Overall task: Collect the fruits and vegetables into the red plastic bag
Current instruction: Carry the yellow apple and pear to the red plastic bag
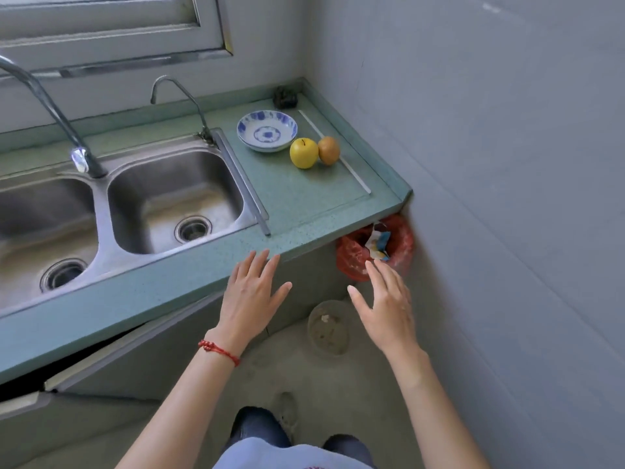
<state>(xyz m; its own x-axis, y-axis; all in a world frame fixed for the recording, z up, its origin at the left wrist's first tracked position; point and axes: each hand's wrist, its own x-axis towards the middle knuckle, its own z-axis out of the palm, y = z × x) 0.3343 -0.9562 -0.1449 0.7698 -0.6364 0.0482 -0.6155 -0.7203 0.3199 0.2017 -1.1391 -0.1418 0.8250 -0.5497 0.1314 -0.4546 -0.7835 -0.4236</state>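
Note:
A yellow apple (303, 153) and a brown kiwi-like fruit (328, 150) lie touching on the green counter (304, 204), near its right end. The red plastic bag (402, 245) sits on the floor below the counter's right corner, against the wall, with paper scraps (378, 244) inside. My left hand (252, 294) hovers with fingers spread just in front of the counter edge and holds nothing. My right hand (385, 302) is spread too, empty, its fingertips just short of the bag's near rim.
A blue-and-white bowl (267, 131) stands behind the fruits, a dark scrubber (285, 96) in the back corner. A double steel sink (135, 204) with two taps fills the counter's left. A round dish (328, 328) lies on the floor. The wall (507, 164) closes the right side.

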